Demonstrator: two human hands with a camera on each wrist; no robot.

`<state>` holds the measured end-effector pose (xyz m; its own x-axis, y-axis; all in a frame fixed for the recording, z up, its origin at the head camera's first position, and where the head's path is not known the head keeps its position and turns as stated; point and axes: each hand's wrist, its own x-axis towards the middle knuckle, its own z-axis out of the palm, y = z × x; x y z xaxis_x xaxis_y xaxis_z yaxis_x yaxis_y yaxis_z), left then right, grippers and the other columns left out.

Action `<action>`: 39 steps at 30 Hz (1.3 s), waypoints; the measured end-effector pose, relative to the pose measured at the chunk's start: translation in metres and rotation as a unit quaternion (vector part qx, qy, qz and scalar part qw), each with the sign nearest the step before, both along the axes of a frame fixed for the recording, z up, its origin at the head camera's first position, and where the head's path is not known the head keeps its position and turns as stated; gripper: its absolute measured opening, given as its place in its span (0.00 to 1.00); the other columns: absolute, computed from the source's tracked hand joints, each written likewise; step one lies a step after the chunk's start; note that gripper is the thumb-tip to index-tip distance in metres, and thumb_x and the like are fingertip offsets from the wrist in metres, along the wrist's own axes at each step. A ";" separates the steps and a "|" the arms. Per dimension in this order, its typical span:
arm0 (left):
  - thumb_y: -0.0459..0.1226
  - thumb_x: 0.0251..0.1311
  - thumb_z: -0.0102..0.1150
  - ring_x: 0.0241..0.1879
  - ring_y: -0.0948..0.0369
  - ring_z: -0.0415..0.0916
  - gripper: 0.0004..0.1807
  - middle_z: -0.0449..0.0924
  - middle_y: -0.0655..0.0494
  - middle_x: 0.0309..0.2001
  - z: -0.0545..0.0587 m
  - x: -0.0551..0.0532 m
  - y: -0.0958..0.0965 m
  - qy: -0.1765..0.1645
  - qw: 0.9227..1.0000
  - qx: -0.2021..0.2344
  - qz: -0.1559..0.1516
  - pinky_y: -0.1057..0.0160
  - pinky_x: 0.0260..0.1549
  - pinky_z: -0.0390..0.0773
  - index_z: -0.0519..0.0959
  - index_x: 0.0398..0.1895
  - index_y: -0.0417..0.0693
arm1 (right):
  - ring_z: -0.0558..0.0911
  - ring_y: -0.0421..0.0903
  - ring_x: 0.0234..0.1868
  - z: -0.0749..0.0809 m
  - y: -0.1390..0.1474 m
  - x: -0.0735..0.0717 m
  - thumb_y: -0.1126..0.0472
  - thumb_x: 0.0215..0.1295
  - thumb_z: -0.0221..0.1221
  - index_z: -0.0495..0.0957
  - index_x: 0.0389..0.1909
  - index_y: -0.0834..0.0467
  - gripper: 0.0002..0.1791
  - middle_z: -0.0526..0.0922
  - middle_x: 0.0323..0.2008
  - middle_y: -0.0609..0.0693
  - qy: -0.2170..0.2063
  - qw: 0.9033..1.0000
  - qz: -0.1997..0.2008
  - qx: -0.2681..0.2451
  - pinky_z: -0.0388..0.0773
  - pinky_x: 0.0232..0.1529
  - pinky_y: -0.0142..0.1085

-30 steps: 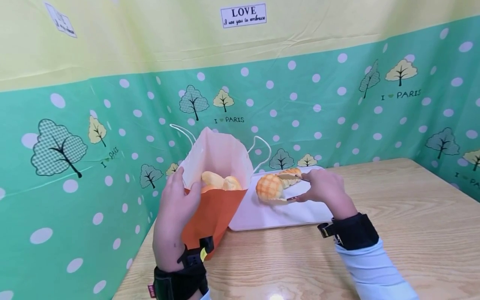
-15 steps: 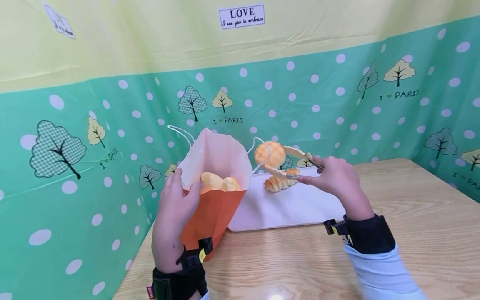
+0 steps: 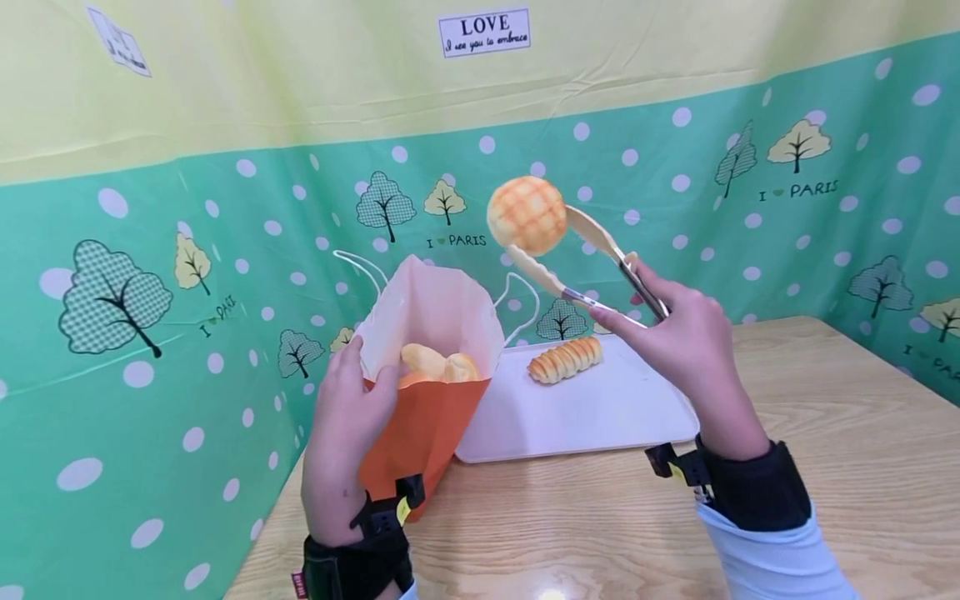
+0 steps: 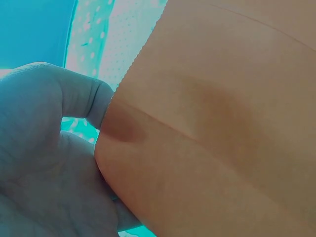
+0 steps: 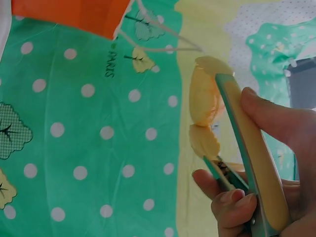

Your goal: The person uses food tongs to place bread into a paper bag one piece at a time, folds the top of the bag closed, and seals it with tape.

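My right hand grips a pair of tongs raised over the tray. Between the tongs' tips is a round bun with a crosshatched golden top, seen edge-on in the right wrist view. My left hand holds the left edge of an orange paper bag. In the left wrist view, a finger of that hand passes behind the bag's edge. The bag stands with its mouth open, and several bread rolls show inside. A ridged, spiral bread roll lies on the white tray.
White cord handles stick out from the bag's top, the right one near the tray. The tray rests on a wooden table, to the right of the bag. A green dotted curtain hangs behind and along the left.
The bun has been lifted off the tray in the tongs, rising well above the bag's rim. My left hand has stayed at the bag's edge.
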<state>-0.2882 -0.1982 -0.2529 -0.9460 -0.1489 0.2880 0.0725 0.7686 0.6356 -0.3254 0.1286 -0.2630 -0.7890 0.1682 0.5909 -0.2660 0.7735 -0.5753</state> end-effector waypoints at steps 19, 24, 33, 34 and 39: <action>0.42 0.63 0.36 0.54 0.44 0.62 0.35 0.51 0.37 0.71 -0.003 0.000 -0.004 0.010 1.000 0.014 -0.004 0.39 0.52 0.71 0.47 0.72 0.38 | 0.61 0.44 0.18 -0.007 -0.060 0.022 0.34 0.42 0.65 0.71 0.61 0.45 0.42 0.81 0.28 0.43 0.016 0.980 0.177 0.093 0.54 0.17 0.35; 0.40 0.62 0.36 0.50 0.45 0.64 0.35 0.50 0.37 0.72 -0.002 0.000 -0.004 0.013 1.000 0.014 -0.006 0.40 0.50 0.70 0.47 0.72 0.38 | 0.69 0.43 0.24 -0.011 -0.065 0.021 0.34 0.41 0.65 0.72 0.61 0.48 0.43 0.83 0.31 0.43 0.000 0.980 0.179 0.088 0.64 0.20 0.35; 0.41 0.62 0.35 0.56 0.43 0.59 0.35 0.49 0.37 0.72 0.000 -0.001 -0.006 0.007 1.000 0.026 -0.005 0.38 0.55 0.69 0.46 0.72 0.38 | 0.79 0.43 0.36 -0.009 -0.059 0.019 0.32 0.43 0.62 0.70 0.63 0.49 0.45 0.86 0.42 0.50 0.004 0.980 0.181 0.080 0.73 0.27 0.39; 0.41 0.62 0.35 0.55 0.43 0.60 0.35 0.48 0.37 0.72 0.000 -0.001 -0.006 0.004 1.000 0.028 -0.003 0.38 0.54 0.69 0.46 0.72 0.38 | 0.78 0.44 0.35 -0.008 -0.058 0.019 0.32 0.43 0.62 0.69 0.63 0.50 0.45 0.86 0.43 0.50 0.001 0.980 0.180 0.079 0.72 0.26 0.39; 0.41 0.63 0.34 0.44 0.46 0.66 0.35 0.49 0.36 0.71 -0.001 -0.001 -0.010 -0.002 1.000 0.025 0.003 0.44 0.46 0.71 0.45 0.72 0.39 | 0.67 0.47 0.25 -0.004 -0.051 0.020 0.33 0.43 0.63 0.68 0.64 0.51 0.46 0.84 0.42 0.53 -0.006 0.982 0.176 0.066 0.61 0.18 0.37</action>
